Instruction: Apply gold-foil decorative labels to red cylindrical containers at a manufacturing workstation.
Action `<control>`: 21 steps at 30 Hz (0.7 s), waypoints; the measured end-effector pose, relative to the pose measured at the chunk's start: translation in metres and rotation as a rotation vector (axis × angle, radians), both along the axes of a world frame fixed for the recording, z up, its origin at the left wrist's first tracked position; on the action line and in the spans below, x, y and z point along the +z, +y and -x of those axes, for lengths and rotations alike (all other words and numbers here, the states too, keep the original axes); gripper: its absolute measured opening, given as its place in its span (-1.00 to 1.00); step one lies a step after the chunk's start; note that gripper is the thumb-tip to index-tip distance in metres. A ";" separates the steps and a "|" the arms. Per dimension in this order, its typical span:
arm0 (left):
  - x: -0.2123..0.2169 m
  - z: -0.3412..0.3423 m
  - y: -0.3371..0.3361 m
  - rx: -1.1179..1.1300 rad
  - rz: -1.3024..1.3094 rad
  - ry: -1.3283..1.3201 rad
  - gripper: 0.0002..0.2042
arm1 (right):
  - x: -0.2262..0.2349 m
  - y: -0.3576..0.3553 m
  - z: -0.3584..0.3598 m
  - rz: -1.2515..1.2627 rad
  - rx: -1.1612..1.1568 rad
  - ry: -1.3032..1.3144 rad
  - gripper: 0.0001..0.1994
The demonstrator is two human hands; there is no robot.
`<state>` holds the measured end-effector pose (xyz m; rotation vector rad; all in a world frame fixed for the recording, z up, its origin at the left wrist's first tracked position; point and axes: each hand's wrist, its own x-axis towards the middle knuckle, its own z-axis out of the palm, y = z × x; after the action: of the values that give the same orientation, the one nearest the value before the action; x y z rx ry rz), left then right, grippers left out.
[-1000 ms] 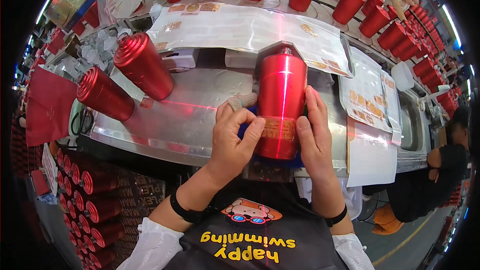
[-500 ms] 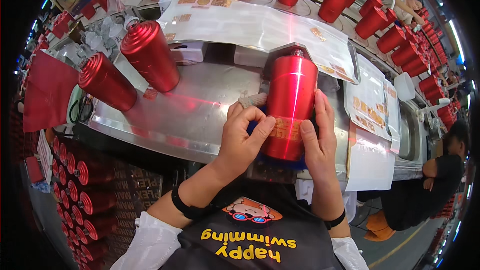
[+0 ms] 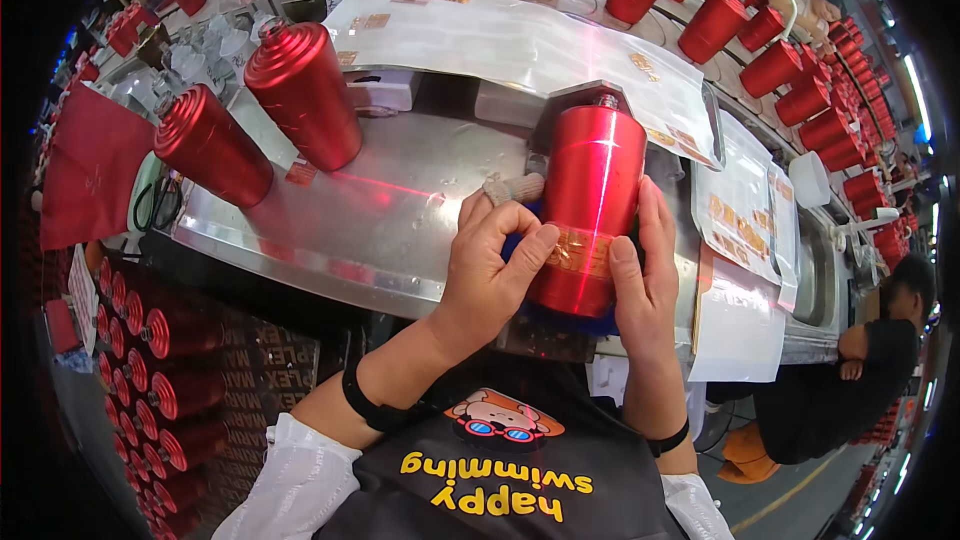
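A red bottle leans back over the near edge of a metal table, its neck pointing away from the person, with a dark angular plate behind the neck and something blue under its lower end. Both hands grasp this bottle low down, one on each side. The left hand sets its thumb at the left end of a gold label that runs across the lower part of the bottle, with the forefinger curled beside the thumb; whether these two pinch the label's end, I cannot tell. A knitted finger cover sits on another finger of that hand. The right hand holds the opposite side, its thumb on the front near the label and its fingers stretched up along the edge. A bright red line of light runs lengthwise down the bottle. To the left, a taller-looking bottle and a second bottle stand on the table, with a small sticker by the first. Beyond the hands lies a long white sheet bearing gold stickers, and to the right another sheet carries more. Many red bottles are packed together at lower left. A co-worker in dark clothes sits at right.
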<state>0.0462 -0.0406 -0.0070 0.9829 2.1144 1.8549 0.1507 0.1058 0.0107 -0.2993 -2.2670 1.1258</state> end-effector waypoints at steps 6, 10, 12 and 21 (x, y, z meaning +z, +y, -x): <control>-0.004 -0.001 0.002 0.012 -0.022 0.017 -0.80 | 0.001 0.000 -0.001 -0.012 -0.002 -0.017 -0.44; -0.009 -0.003 0.003 0.019 -0.060 -0.009 -0.79 | 0.001 -0.001 -0.001 -0.024 -0.002 -0.020 -0.44; -0.011 -0.002 0.004 0.023 -0.079 -0.025 -0.79 | 0.000 -0.001 0.000 -0.030 -0.004 -0.026 -0.44; -0.004 -0.001 -0.003 -0.010 -0.083 -0.079 -0.81 | 0.002 -0.002 0.000 -0.024 -0.011 -0.030 -0.44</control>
<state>0.0475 -0.0439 -0.0109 0.9189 1.9996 1.9570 0.1507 0.1039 0.0128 -0.3208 -2.3000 1.0951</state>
